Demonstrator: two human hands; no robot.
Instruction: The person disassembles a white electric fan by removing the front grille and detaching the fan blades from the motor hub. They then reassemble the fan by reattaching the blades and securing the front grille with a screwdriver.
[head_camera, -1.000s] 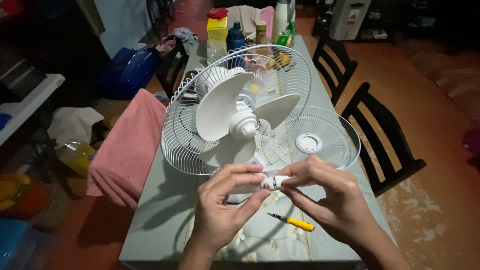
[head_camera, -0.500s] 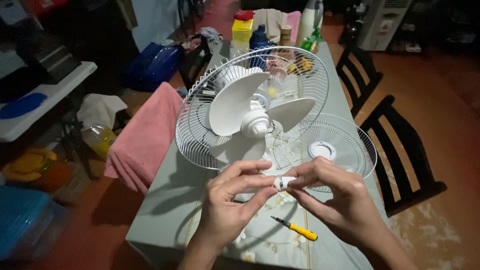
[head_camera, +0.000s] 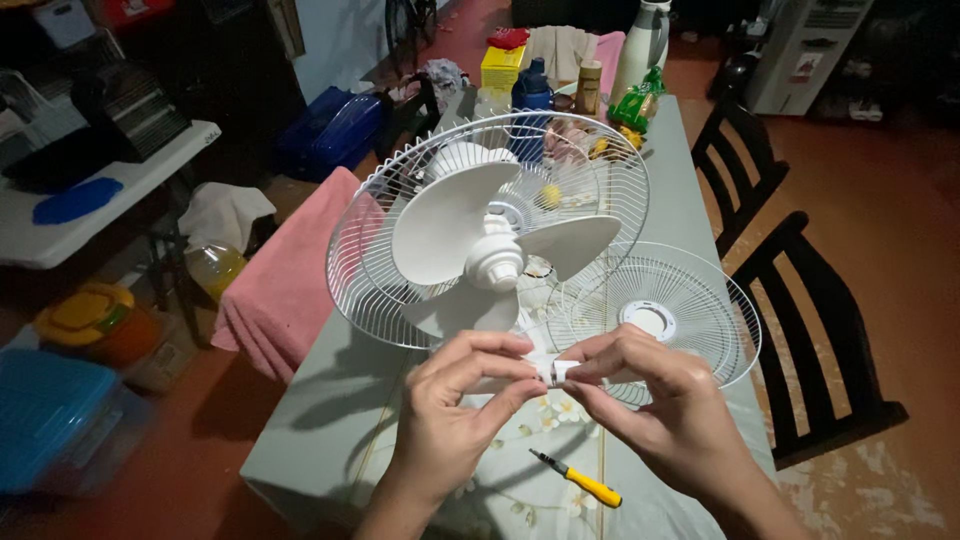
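A white table fan stands on the table with its rear wire guard (head_camera: 372, 215) and white blades (head_camera: 450, 215) exposed. The detached front guard (head_camera: 690, 300) lies flat to its right. My left hand (head_camera: 450, 410) and my right hand (head_camera: 655, 400) meet in front of the fan. Together they pinch a small white clip piece (head_camera: 556, 370) at the bottom rim of the guard. A yellow-handled screwdriver (head_camera: 580, 480) lies on the table just below my hands.
Bottles, a yellow box and a green packet crowd the table's far end (head_camera: 560, 80). A pink cloth (head_camera: 290, 280) hangs over a chair on the left. Two dark chairs (head_camera: 810, 330) stand on the right. Plastic containers (head_camera: 50, 420) sit on the floor at left.
The view has shifted slightly, so the fan and my hands sit further right in the frame. Both hands keep hold of the small white piece at the guard's rim.
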